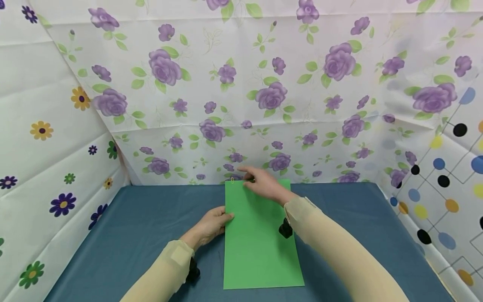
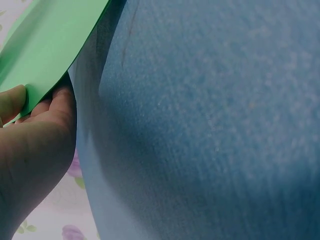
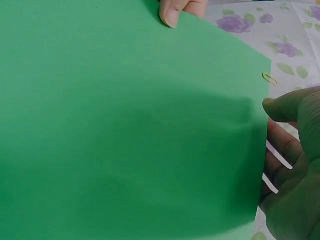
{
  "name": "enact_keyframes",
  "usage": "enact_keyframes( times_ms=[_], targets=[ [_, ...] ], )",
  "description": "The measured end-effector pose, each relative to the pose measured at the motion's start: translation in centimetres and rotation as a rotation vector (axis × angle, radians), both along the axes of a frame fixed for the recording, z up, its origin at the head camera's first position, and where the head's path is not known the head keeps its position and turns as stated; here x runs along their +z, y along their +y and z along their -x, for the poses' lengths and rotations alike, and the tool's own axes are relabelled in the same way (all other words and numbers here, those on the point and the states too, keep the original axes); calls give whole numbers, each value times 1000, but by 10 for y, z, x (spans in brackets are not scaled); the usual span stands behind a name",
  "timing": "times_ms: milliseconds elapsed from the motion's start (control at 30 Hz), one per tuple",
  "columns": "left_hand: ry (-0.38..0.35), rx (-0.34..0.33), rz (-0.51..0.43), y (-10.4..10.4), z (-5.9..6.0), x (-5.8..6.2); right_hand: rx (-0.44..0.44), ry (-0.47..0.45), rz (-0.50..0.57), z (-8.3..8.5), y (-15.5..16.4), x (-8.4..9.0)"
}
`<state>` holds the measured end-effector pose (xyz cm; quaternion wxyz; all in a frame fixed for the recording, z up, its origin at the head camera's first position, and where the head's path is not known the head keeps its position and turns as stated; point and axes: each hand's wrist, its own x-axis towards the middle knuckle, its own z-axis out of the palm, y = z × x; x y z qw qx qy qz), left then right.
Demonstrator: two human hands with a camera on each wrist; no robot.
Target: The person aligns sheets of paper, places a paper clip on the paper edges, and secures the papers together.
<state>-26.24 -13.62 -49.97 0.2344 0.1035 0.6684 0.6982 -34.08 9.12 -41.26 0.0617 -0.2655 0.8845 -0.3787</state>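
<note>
A green sheet of paper (image 1: 260, 239) lies lengthwise on the blue tabletop (image 1: 143, 226), its far end against the floral backdrop. My left hand (image 1: 213, 222) pinches its left edge, thumb on top and fingers underneath (image 2: 55, 100), lifting that side a little off the cloth. My right hand (image 1: 266, 185) is at the far edge, thumb (image 3: 280, 106) against the rim and fingers tucked behind the green sheet (image 3: 130, 125). A small yellow paper clip (image 1: 232, 180) sits on the far left corner, just ahead of the right fingertips; it also shows in the right wrist view (image 3: 270, 78).
Floral cloth walls (image 1: 241, 84) close off the back and both sides of the table. Blue cloth (image 2: 215, 125) lies bare to the left and right of the sheet. Black wrist cameras (image 1: 285, 229) are strapped under both beige sleeves.
</note>
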Motion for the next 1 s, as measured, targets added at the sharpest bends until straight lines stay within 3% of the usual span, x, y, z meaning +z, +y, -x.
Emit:
enact_keyframes(
  times_ms=[533,1000],
  targets=[
    [1,1,2,1,1,0,20,33,-20,-5,-3,2],
    [-2,5,7,1,1,0,88,110,-75,-3,-3,3]
  ],
)
